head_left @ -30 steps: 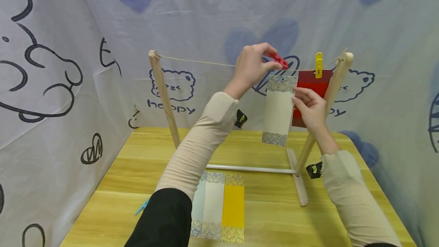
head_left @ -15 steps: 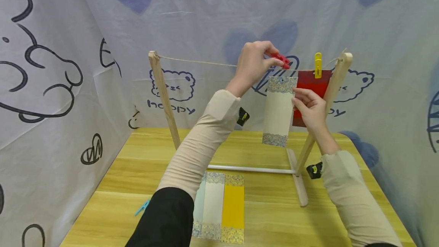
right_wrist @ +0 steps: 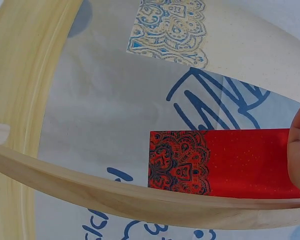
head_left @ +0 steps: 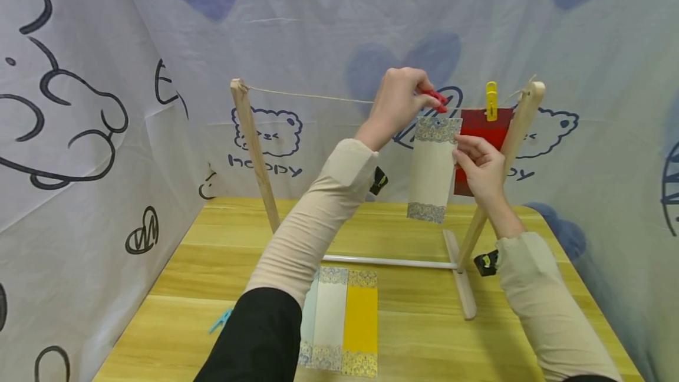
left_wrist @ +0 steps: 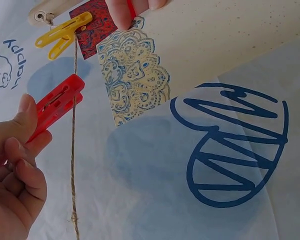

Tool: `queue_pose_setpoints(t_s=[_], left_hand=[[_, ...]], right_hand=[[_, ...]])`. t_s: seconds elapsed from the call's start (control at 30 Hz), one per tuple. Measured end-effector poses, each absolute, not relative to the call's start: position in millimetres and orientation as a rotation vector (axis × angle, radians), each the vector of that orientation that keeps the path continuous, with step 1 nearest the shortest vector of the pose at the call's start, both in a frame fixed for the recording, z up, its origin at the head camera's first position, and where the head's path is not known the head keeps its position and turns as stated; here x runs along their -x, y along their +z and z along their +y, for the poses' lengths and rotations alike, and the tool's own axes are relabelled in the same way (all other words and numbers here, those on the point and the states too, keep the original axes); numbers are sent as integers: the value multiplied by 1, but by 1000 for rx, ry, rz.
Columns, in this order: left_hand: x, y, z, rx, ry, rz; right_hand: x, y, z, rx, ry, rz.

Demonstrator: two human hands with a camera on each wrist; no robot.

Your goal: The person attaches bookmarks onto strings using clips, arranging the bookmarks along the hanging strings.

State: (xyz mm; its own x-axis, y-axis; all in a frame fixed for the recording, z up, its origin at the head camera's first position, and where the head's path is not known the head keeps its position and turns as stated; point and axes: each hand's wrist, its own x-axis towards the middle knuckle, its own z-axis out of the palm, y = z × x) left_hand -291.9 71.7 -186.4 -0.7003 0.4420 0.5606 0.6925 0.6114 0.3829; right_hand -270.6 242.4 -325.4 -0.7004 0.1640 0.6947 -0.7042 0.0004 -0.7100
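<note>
In the head view, my left hand pinches a red clothespin beside the string, above a cream card. The left wrist view has the clothespin overlapping the string; whether it bites on the string I cannot tell. The cream card, with blue patterned ends, hangs upright, its top edge just under the string. My right hand pinches this card by its right edge. To its right a red card hangs from the string under a yellow clothespin.
A wooden stand with a left post and a right post carries the string; a white rod joins its feet. On the table lie a yellow card, a white card, a pale card partly hidden, and a blue clothespin.
My left hand has shifted slightly to the right with the red clothespin, which has turned a little. The cream card has barely moved in my right hand.
</note>
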Motion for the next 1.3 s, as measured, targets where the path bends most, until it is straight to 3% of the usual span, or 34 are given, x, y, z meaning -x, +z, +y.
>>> queue_pose_setpoints(t_s=[1.3], left_hand=[[299, -183, 75, 943, -831, -2666]], right_hand=[[274, -310, 235, -477, 1660, -1688]])
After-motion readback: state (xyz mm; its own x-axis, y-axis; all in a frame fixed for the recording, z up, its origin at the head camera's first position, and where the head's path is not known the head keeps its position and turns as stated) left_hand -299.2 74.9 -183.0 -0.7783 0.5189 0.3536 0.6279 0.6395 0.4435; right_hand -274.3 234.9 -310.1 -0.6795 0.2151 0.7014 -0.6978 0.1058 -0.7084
